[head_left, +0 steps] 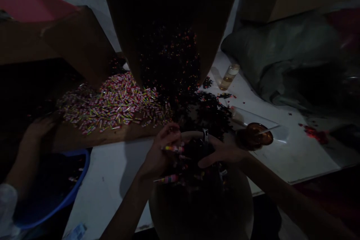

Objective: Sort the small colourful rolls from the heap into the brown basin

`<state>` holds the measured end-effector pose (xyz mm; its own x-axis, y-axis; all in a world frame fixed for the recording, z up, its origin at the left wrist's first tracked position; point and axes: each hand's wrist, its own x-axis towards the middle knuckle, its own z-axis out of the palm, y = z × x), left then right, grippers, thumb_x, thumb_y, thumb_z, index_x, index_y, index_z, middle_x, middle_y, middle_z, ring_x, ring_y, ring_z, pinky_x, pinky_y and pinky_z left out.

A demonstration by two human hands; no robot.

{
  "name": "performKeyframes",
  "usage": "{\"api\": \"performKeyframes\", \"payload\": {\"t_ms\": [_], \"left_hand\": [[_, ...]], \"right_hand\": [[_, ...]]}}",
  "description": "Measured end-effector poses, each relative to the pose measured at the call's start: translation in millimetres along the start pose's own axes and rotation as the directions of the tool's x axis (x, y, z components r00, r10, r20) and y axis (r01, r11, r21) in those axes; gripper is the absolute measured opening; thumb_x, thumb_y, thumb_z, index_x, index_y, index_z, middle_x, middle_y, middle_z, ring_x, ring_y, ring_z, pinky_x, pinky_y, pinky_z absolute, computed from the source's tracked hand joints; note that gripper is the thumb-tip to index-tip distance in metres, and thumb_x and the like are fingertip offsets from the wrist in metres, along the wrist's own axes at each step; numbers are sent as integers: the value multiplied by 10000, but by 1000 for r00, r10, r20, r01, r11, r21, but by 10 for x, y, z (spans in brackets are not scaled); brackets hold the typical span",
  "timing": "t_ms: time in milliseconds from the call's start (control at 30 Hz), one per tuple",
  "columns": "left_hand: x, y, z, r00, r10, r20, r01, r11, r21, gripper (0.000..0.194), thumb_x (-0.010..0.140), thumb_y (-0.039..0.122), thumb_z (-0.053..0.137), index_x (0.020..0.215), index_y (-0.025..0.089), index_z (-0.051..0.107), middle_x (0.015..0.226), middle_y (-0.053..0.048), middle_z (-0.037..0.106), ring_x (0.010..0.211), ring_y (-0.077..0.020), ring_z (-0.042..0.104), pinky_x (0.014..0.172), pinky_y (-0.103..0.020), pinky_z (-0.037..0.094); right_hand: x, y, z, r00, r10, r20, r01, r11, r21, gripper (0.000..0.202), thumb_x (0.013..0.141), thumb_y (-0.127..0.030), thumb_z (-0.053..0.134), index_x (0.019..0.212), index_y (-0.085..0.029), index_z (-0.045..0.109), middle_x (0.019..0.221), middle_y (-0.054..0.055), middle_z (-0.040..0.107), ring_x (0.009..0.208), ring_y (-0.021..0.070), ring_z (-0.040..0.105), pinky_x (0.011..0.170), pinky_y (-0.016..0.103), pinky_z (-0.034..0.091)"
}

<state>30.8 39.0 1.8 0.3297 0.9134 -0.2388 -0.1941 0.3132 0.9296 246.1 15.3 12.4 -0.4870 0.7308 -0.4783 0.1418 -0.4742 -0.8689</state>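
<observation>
The scene is very dark. My left hand (164, 146) is at the left rim of a round pale basin (247, 206), its fingers curled. A small striped piece (173, 149), pink, yellow and white, shows against those fingers. Another striped piece (167, 179), with a thin pointed end, lies below the left wrist side. My right hand (222, 153) reaches over the basin's right side, thumb stretched out and apart from the fingers, which are partly lost in shadow. A shiny metallic strip (205, 135) stands beside it. Dark contents with a few coloured bits fill the basin.
A heap of striped pieces (112, 101) lies left on cardboard. Dark small pieces spill from a tilted box (168, 56). A bottle (229, 77) and brown dish (260, 134) stand right. Another person's hand (41, 127) is above a blue basin (84, 174).
</observation>
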Motion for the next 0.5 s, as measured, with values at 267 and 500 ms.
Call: {"api": "performKeyframes", "payload": {"t_ms": [267, 500], "left_hand": [[7, -127, 47, 990, 84, -111, -83, 996, 8, 239, 757, 305, 774, 944, 217, 653, 791, 33, 628, 700, -107, 584, 611, -184, 439], [102, -307, -36, 962, 226, -153, -192, 959, 209, 286, 774, 438, 717, 927, 197, 706, 994, -50, 720, 838, -182, 647, 730, -264, 503]], "right_hand": [[-25, 32, 71, 998, -2, -61, -5, 995, -101, 733, 595, -396, 928, 1273, -286, 673, 1136, 21, 721, 1266, 308, 559, 1135, 463, 410], [11, 54, 86, 994, -96, -59, 90, 991, -102, 719, 626, -403, 912, 1286, -260, 665, 1154, 27, 722, 1286, 304, 548, 1174, 475, 354]]}}
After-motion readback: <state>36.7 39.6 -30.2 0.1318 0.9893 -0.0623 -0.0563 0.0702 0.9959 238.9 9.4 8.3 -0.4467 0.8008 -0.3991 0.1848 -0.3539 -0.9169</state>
